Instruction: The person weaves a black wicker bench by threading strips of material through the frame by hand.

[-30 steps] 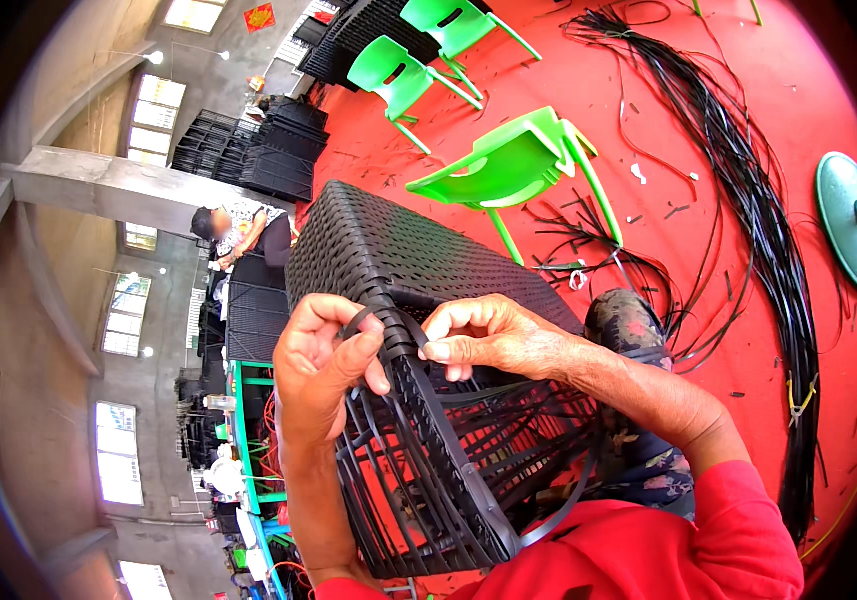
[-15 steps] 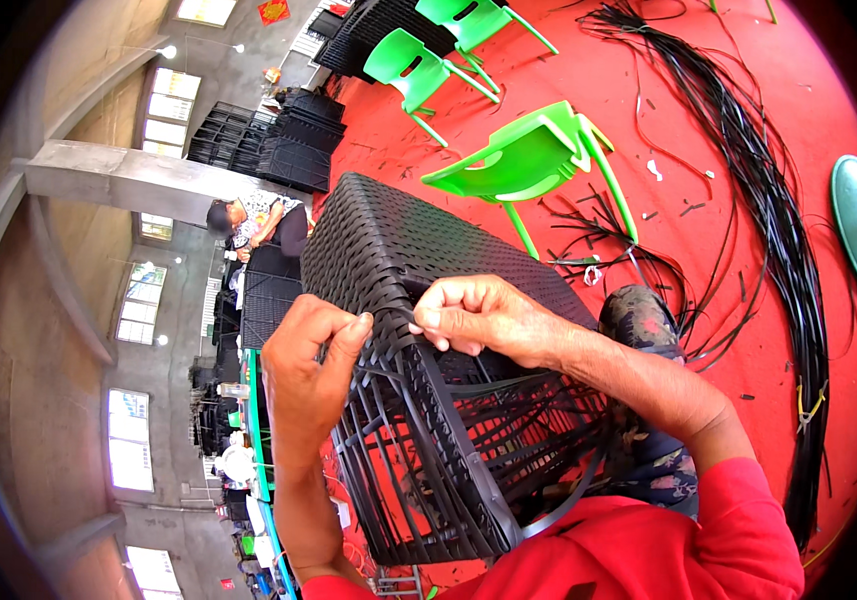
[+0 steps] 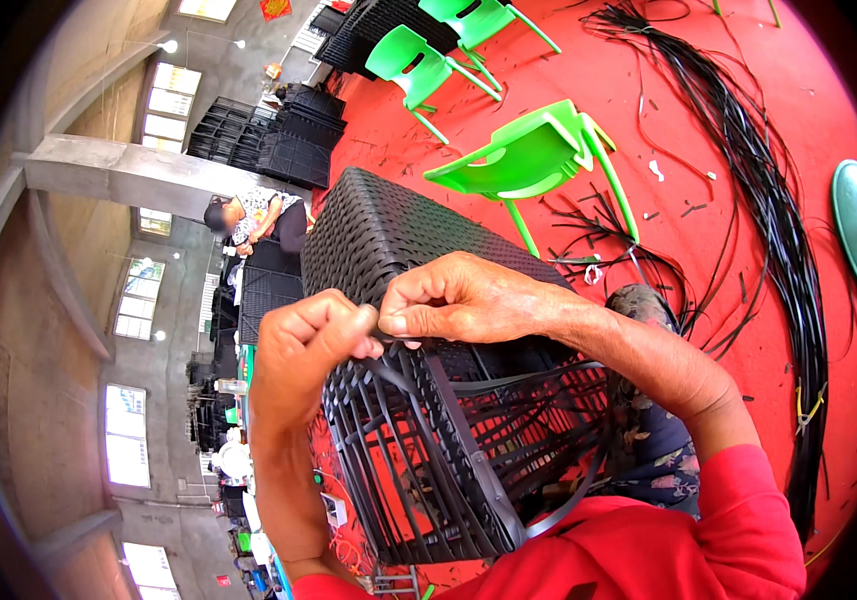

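Head view: left hand (image 3: 298,340) now nearer right hand (image 3: 478,297), over black weave (image 3: 358,230).

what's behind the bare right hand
The black, boxy frame of woven strips shows around the bare right hand, tightly woven above, gapped below. The part directly behind is covered.

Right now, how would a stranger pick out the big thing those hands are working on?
Over the red floor, the left hand and right hand meet near mid-view. Directly under them is a large, boxy black woven piece. Unlike the smooth green chair just beyond it, this is tightly woven at its far part and see-through toward the picture's lower edge.
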Demonstrator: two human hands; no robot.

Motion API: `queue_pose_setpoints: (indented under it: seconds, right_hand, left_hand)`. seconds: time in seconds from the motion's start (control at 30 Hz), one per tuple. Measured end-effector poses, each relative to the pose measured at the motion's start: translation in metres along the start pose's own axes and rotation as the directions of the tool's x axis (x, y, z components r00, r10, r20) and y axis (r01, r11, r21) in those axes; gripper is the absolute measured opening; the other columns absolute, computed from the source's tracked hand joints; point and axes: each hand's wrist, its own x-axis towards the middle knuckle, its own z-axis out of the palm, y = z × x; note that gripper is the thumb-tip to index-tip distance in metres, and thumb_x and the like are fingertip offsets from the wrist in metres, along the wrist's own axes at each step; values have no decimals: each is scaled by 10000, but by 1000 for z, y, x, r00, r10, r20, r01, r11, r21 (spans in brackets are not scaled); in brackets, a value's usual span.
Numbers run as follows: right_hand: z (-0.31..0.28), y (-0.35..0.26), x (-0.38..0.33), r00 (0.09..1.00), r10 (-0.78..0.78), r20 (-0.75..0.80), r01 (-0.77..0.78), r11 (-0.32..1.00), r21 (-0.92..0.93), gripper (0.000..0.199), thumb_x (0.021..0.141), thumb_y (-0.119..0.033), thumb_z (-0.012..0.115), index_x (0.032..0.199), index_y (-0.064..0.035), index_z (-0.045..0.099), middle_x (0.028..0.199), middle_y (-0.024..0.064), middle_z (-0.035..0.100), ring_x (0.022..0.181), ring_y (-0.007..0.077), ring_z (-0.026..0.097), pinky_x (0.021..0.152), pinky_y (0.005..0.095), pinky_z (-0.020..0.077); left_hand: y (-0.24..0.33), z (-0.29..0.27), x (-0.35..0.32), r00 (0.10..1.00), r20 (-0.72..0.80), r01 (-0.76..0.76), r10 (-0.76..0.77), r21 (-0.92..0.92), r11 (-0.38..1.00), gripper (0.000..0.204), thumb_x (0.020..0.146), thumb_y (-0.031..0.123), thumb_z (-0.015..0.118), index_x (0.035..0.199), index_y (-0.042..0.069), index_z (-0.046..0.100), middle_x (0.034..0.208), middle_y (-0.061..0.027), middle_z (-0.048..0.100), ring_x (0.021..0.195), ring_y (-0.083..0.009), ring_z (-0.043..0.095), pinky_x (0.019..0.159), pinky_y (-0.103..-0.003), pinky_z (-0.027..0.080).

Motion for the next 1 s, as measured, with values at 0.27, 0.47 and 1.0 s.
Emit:
queue_pose_setpoints:
  seconds: [0.27, 0.47, 1.0]
  right_hand:
    - [20, 17, -41, 853, 474, -218, -415, 870, 265, 389, 839, -440, 539, 706, -75, 526, 660, -30, 512, 536, 42, 465, 487, 175, 384]
    - [33, 27, -33, 820, 569, 66, -457, 581, 673, 431, 811, -526, 521, 776, -100, 581, 677, -48, 521, 561, 23, 436, 421, 137, 282]
    - [54, 26, -22, 693, 707, -143, -346, 500, 794, 309, 842, -406, 546, 686, -140, 563, 503, -53, 474, 377, 45, 325, 364, 197, 238]
  left_hand:
    - [-51, -6, 9, 988, -152, -61, -27, -543, 838, 282, 780, 115, 506, 541, 63, 366, 593, -105, 447, 577, -197, 446, 595, -315, 398]
    - [-62, -10, 4, 990, -137, -73, -11, -596, 800, 276, 788, 125, 496, 551, 67, 367, 588, -87, 425, 584, -185, 441, 583, -305, 394]
    - [-72, -11, -40, 954, -204, -278, 220, -331, 902, 171, 814, 176, 589, 793, 7, 569, 802, -67, 569, 667, -103, 531, 536, -199, 376]
